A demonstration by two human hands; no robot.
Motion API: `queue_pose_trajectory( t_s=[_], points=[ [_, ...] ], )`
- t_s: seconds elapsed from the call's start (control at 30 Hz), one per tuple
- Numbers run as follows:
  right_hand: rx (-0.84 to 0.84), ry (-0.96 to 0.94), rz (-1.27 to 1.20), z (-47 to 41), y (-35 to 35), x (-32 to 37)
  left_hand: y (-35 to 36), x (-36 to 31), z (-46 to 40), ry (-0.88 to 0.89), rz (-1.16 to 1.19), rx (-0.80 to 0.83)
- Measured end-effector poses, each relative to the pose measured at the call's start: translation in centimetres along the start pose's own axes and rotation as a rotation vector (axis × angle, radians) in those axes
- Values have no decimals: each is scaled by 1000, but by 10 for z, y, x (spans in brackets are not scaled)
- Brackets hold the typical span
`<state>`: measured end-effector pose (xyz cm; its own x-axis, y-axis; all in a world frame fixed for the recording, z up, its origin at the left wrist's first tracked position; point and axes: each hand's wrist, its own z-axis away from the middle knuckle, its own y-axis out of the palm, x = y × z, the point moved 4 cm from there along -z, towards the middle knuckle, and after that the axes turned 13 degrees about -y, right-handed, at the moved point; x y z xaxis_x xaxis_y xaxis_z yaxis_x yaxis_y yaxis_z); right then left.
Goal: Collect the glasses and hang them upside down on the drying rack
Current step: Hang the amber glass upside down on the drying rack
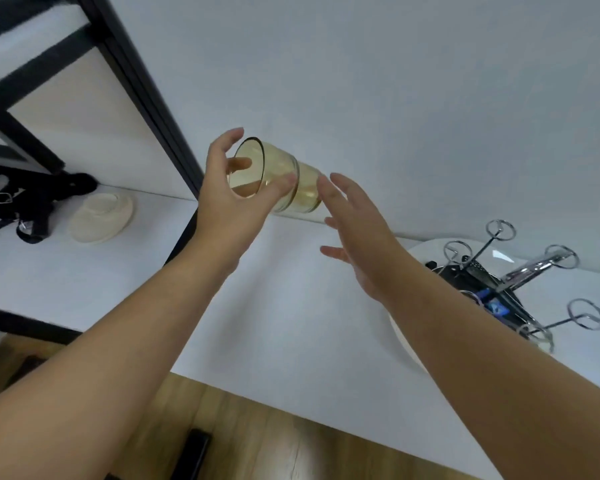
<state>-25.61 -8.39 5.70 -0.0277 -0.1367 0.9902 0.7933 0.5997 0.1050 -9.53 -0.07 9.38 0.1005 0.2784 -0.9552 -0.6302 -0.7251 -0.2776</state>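
My left hand grips a yellow-tinted glass held up in the air, tilted on its side with its mouth turned toward me and to the left. Fingers wrap its rim end. My right hand hovers just right of the glass base with its fingers spread, holding nothing; whether a fingertip touches the glass is unclear. The chrome drying rack with ring-tipped arms stands at the right on a round white tray, partly hidden by my right forearm.
A white table spreads below my hands, with a wooden floor at its near edge. A cream bowl-like object and black straps lie at the left. A black metal frame rises at the upper left.
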Motion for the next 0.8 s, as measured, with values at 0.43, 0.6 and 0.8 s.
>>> queue_pose_trajectory(
  t_s=[0.43,0.6,0.8],
  points=[
    [-41,14,-527,134,-123,75,112,-81,184,99,281,248],
    [-148,-15,-568,172,-172,91,145,-96,228,134,212,351],
    [-306,-150,-375,196,-229,89,166,-69,236,32,84,415]
  ],
)
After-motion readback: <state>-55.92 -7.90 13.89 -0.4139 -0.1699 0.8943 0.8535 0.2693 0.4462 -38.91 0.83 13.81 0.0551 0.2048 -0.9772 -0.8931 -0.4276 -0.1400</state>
